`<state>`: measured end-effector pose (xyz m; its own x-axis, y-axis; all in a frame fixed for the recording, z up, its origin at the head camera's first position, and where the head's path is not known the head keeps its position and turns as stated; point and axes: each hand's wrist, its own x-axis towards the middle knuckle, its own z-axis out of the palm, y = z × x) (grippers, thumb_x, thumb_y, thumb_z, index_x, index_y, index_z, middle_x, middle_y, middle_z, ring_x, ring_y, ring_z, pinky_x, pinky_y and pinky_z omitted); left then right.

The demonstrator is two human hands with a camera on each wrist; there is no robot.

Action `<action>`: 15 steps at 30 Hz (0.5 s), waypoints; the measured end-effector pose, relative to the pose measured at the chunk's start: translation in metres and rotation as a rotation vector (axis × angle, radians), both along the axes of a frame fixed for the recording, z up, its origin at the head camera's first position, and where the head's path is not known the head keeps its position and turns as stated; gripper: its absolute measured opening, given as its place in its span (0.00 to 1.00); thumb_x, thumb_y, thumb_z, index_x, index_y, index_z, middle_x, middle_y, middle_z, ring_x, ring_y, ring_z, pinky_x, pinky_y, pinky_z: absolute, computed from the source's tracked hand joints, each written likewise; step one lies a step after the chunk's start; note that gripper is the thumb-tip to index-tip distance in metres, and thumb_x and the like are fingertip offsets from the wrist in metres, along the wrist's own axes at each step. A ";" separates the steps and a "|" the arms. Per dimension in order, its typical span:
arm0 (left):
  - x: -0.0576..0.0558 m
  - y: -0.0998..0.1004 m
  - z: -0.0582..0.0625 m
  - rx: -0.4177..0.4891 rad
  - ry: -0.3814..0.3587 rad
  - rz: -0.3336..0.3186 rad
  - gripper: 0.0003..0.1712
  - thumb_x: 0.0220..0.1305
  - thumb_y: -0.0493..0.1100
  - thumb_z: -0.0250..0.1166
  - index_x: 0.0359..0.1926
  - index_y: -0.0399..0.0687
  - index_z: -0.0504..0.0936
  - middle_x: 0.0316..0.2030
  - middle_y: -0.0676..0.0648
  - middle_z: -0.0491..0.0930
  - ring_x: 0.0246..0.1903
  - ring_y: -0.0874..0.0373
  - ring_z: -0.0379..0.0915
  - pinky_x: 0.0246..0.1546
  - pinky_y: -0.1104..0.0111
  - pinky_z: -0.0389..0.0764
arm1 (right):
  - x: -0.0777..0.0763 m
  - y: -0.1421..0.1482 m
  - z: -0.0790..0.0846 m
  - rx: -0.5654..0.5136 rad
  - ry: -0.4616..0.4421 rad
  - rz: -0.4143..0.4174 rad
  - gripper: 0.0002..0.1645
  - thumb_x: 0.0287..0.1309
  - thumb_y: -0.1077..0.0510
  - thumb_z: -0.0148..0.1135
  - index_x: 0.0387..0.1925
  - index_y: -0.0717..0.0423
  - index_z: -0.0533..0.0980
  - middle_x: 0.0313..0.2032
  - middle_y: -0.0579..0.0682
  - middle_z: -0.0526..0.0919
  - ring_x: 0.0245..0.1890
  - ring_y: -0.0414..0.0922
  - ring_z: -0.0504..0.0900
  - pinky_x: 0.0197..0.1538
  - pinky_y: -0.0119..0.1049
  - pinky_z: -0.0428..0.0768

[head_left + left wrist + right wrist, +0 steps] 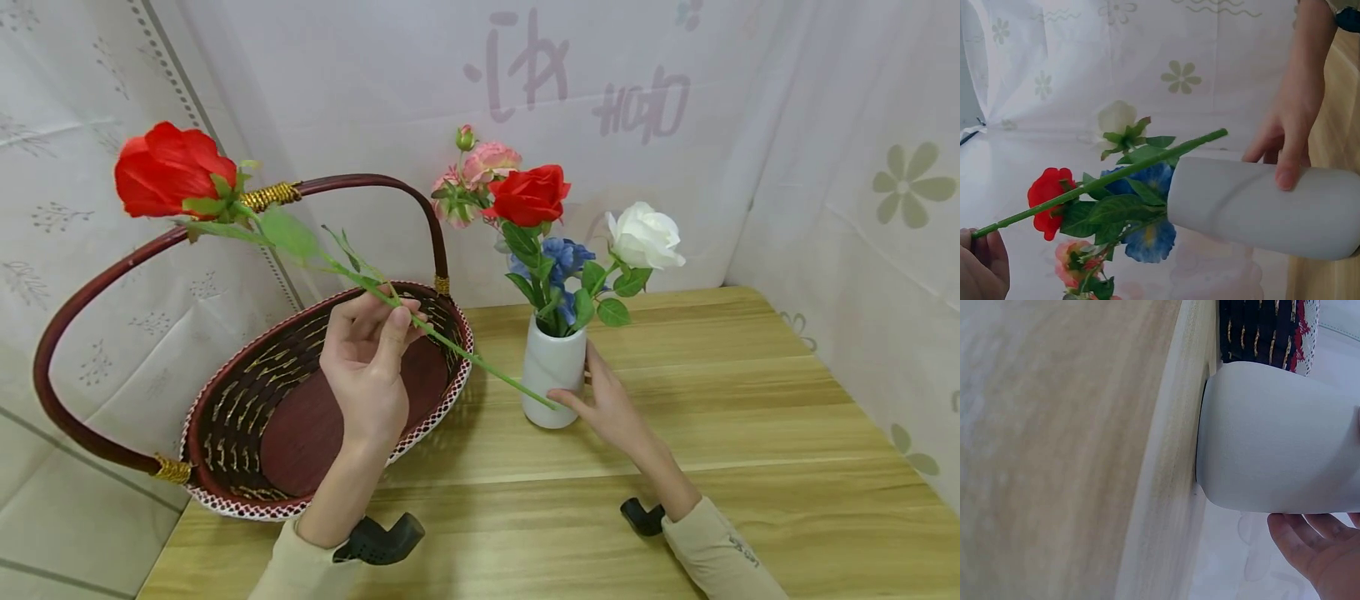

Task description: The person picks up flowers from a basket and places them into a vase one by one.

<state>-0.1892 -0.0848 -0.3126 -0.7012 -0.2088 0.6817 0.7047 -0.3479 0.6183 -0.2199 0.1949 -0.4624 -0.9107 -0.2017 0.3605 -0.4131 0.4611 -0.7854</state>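
My left hand (369, 379) pinches the green stem of a long red rose (174, 171) between thumb and fingers. The bloom points up to the left, and the bare stem end (1210, 136) slants down to the right, in front of the vase in the head view. A white vase (551, 371) stands upright on the table, with my right hand (618, 417) gripping its right side, thumb in front and fingers behind. In the vase are another red rose (531, 196), a white rose (647, 237), blue flowers (566, 257) and pink flowers (491, 161).
A dark woven basket (225, 433) with a tall arched handle (67, 325) stands on the left, behind my left forearm. Beneath everything is a wooden table (712, 375), and patterned white cloth (360, 92) hangs behind and at both sides.
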 end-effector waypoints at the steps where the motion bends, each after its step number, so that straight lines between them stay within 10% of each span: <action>1: -0.001 0.000 0.002 0.004 0.005 0.004 0.11 0.69 0.27 0.62 0.51 0.33 0.77 0.40 0.41 0.84 0.39 0.50 0.83 0.45 0.60 0.87 | 0.000 0.000 0.000 0.000 0.000 0.000 0.56 0.62 0.47 0.72 0.80 0.49 0.47 0.67 0.56 0.68 0.64 0.55 0.72 0.61 0.56 0.78; 15: -0.022 0.009 0.036 0.120 0.063 -0.009 0.10 0.67 0.31 0.66 0.49 0.37 0.83 0.36 0.42 0.86 0.39 0.53 0.85 0.40 0.66 0.86 | 0.000 -0.001 0.001 -0.002 0.000 0.007 0.56 0.62 0.49 0.72 0.79 0.50 0.48 0.66 0.55 0.69 0.63 0.54 0.73 0.61 0.57 0.78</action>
